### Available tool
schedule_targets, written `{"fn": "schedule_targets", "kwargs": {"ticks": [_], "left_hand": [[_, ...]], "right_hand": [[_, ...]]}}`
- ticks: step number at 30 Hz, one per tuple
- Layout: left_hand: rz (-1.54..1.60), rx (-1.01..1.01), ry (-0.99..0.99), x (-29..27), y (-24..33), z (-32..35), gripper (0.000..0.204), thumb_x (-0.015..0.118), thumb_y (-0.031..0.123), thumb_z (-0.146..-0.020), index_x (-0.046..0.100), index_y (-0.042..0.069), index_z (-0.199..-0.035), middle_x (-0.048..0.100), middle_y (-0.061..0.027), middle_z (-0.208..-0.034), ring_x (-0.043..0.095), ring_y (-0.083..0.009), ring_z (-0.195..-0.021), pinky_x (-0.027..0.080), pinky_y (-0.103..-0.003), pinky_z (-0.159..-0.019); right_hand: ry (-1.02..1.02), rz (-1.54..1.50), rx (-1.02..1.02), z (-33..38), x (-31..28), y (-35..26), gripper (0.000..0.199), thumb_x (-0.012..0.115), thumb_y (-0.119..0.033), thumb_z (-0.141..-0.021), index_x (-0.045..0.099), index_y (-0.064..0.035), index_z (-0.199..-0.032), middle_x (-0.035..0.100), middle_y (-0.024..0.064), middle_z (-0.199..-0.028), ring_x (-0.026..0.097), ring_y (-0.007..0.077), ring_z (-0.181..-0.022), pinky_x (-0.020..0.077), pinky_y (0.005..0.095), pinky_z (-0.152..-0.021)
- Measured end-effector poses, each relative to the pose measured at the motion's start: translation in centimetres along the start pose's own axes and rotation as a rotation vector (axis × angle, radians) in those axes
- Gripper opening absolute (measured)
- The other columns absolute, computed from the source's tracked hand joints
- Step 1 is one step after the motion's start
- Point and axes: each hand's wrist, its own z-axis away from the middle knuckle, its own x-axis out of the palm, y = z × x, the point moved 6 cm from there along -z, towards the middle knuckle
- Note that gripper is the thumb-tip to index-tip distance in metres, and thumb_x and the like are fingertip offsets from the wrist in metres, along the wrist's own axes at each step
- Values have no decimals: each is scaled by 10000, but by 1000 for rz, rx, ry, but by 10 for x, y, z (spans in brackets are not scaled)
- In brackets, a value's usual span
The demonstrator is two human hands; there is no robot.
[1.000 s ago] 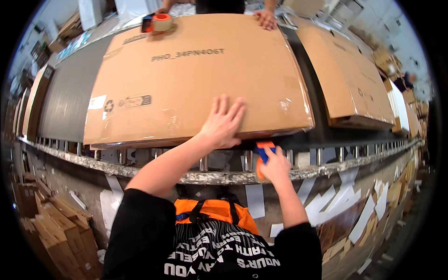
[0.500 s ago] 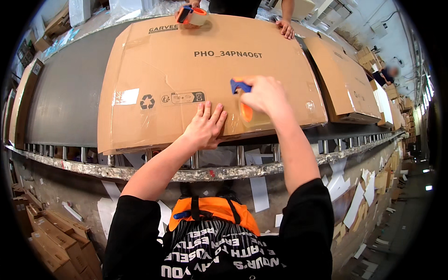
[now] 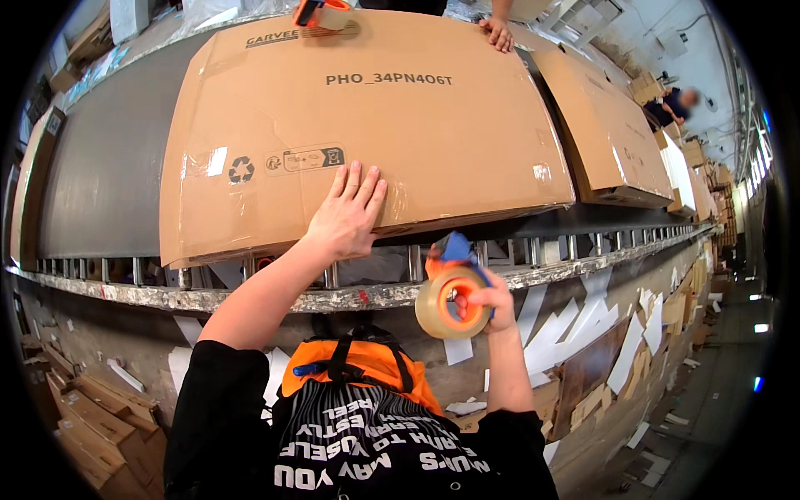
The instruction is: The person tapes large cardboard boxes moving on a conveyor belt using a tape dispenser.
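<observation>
A large brown cardboard box lies flat on the dark conveyor belt in front of me. My left hand rests open on its near edge, fingers spread over the top face. In my right hand is a tape dispenser, orange and blue with a roll of clear tape, held off the box beyond its near side, above the conveyor's rail. At the far edge, another person's hand presses on the box, and a second orange tape dispenser is at the far left corner.
A second cardboard box sits on the belt to the right, close beside the first. Another carton stands at the belt's left end. The worn metal rail runs along the near side. White scraps and stacked cartons lie below.
My right hand has drawn the tape dispenser off the box top, toward me and down past the near edge. My left hand stays on the box, which sits slightly higher and further left in view.
</observation>
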Motion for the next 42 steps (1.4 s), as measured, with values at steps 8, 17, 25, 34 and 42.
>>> {"fn": "schedule_targets", "kwargs": {"ticks": [8,17,25,34,42], "left_hand": [[591,106,308,-15,-19,15,1023,716,610,-735,350,-56,-1420,456,-233,-1414,425,-387,-1337,279,-458,-1161],[107,-174,-24,0,-10,-3,1085,767,484,-689,267,-112,-1446,253,-325,-1514,185,-476,-1437,111,-526,-1201],[134,-104,2,-2,-1,-6,974,727,361,-717,277,-38,-1483,250,-256,-1550,187,-493,-1433,110,-536,-1198],[148,28,84,-14,-17,16,952,723,344,-715,294,-53,-1466,242,-238,-1558,199,-495,-1426,145,-537,-1191],[-1,-281,-114,-16,-153,183,1074,750,507,-729,249,-90,-1468,198,-284,-1557,167,-420,-1464,126,-478,-1211]], "right_hand": [[-54,-189,-42,-43,38,-5,637,591,-174,-678,518,98,-1250,660,153,-921,632,174,-661,547,275,-586],[375,894,-708,-70,121,-152,604,592,-101,-678,581,52,-1262,660,196,-1127,667,296,-975,526,363,-874],[188,2065,-112,-64,117,-77,413,631,-297,-669,736,-136,-1034,689,228,-964,681,377,-932,544,475,-865],[93,2048,230,-126,107,58,313,659,-288,-647,745,-78,-861,715,189,-909,704,328,-887,566,418,-792],[44,2008,-30,-59,236,-1,413,655,-330,-712,696,-244,-1114,645,191,-1028,662,377,-949,535,471,-832]]}}
